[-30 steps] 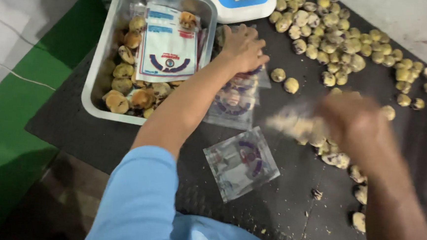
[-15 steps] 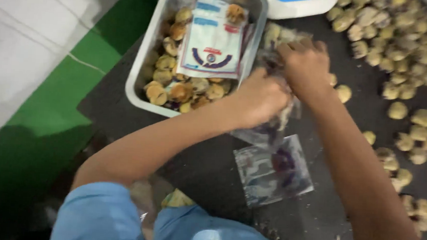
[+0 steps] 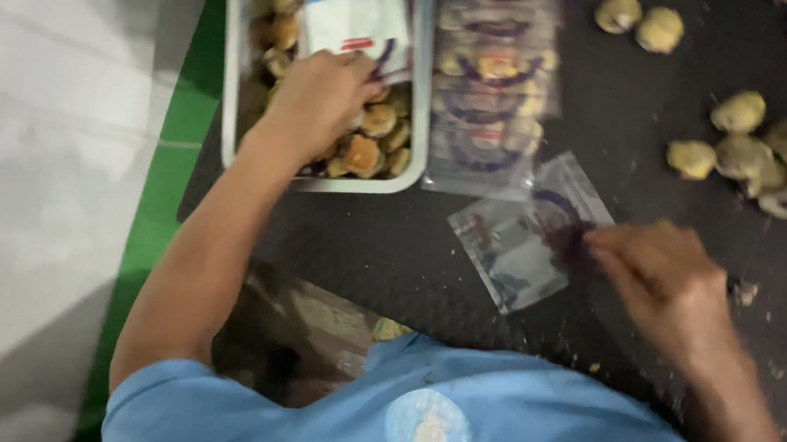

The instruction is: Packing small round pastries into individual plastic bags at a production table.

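Head view shows the left hand (image 3: pixel 321 94) spread loosely over cookies in the metal tray (image 3: pixel 323 182), while the right hand (image 3: pixel 659 278) pinches an empty clear pouch (image 3: pixel 518 242), pinning it flat against the dark mat (image 3: pixel 365 237).

Tray: the shallow rectangular metal tray (image 3: pixel 233 102) sits at the far left of the dark rubbery work mat (image 3: pixel 365 247).
In tray: small round golden pastries (image 3: pixel 371 142), a flat white printed packet (image 3: pixel 356 9) on top of them, and the left hand (image 3: pixel 319 94) over both.
Beside tray: filled clear plastic pouches (image 3: pixel 493 81) lie just right of it.
Nearer: an empty clear plastic pouch (image 3: pixel 515 247), with the right hand (image 3: pixel 663 283) at its right edge.
Far right: loose round pale pastries (image 3: pixel 744 151) scattered on the mat.
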